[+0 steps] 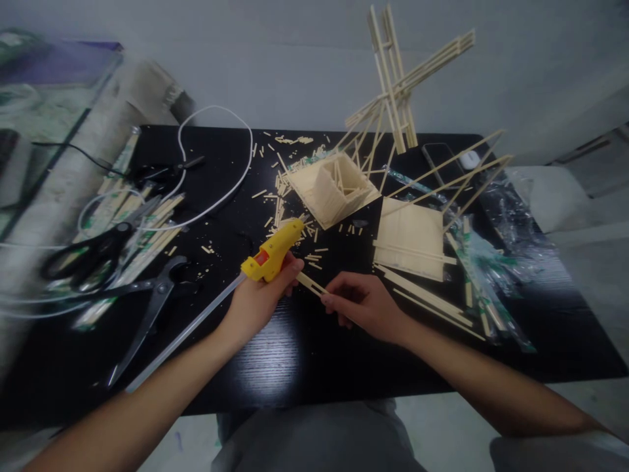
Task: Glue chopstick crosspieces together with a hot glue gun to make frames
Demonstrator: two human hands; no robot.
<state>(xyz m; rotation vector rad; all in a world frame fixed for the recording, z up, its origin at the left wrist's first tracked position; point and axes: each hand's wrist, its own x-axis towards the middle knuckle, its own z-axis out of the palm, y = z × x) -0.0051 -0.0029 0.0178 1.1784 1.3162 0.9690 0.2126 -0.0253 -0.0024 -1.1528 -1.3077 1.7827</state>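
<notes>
Both forearms are bare, with a grey sleeve showing on the right and grey clothing below.

Black-handled scissors lie at the left of the black table, near dark pliers with handles spread. A white cable loops towards the far edge. At the far right, a phone rests by a small white case, with crumpled clear plastic near; behind rises a pale grey wall
</notes>
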